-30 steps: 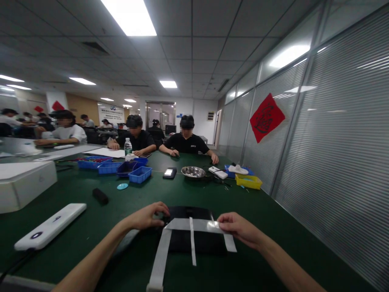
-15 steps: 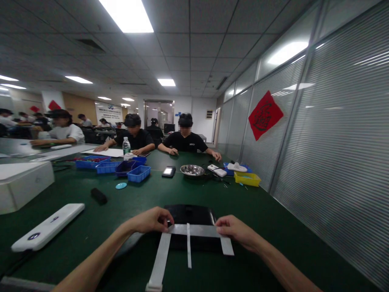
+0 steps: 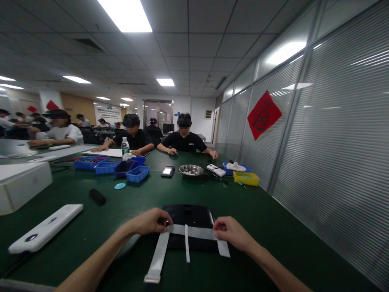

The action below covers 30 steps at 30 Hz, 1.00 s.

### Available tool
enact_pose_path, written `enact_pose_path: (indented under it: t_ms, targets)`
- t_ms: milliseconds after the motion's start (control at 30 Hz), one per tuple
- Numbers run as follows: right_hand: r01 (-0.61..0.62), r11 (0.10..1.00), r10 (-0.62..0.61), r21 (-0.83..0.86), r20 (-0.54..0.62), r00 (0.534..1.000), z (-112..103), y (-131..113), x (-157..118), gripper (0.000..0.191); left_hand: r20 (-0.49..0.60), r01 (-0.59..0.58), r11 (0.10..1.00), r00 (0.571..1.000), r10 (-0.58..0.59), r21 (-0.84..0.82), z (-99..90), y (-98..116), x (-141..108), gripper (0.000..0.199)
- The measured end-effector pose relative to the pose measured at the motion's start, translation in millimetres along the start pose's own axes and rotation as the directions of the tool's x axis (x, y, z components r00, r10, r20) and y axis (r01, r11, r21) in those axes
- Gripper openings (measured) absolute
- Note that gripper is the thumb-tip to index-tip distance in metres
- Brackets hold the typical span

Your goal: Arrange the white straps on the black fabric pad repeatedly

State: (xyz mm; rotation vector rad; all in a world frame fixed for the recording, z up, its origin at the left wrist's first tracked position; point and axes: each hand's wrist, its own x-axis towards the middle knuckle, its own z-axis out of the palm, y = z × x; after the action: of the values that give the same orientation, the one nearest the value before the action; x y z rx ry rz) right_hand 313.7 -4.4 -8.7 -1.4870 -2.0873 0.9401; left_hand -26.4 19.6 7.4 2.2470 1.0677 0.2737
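A pale grey strap (image 3: 194, 232) lies across a black flat object (image 3: 189, 214) on the green table. My left hand (image 3: 154, 221) pinches the strap's left end, and my right hand (image 3: 227, 230) pinches it near the right end. From the left end a ribbed length (image 3: 159, 254) runs toward me to a light buckle (image 3: 152, 278). A short end (image 3: 224, 248) hangs out below my right hand. Between the hands, a narrow white strip (image 3: 187, 243) crosses the strap.
A white device (image 3: 47, 228) and a white box (image 3: 22, 184) lie at left, a black block (image 3: 97, 196) nearer the middle. Farther back are blue trays (image 3: 138, 174), a metal bowl (image 3: 191, 170) and a yellow tray (image 3: 246, 178). Several people sit beyond.
My right hand has shifted slightly left with its end of the strap. The short end and the buckled length have also moved a little, and the whole view has shifted slightly.
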Motion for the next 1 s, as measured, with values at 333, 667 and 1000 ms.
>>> enact_pose_path:
  t_ms: [333, 667, 1000]
  targets:
    - [0.03, 0.999, -0.031, -0.036, -0.036, 0.999, 2, -6, -5, 0.023, 0.023, -0.018, 0.996, 1.0, 0.016, 0.088, -0.7, 8, -4, 0.034]
    - [0.043, 0.995, -0.047, -0.089, -0.048, 0.998, 3, -8, -6, 0.021, 0.014, -0.141, 0.981, 0.99, 0.14, 0.133, 9.6, 13, -1, 0.036]
    - [0.293, 0.914, -0.313, -0.279, -0.028, 0.949, 17, -48, -12, 0.029, -0.042, -0.176, 0.97, 0.982, 0.185, 0.166, 14.5, 39, -3, 0.023]
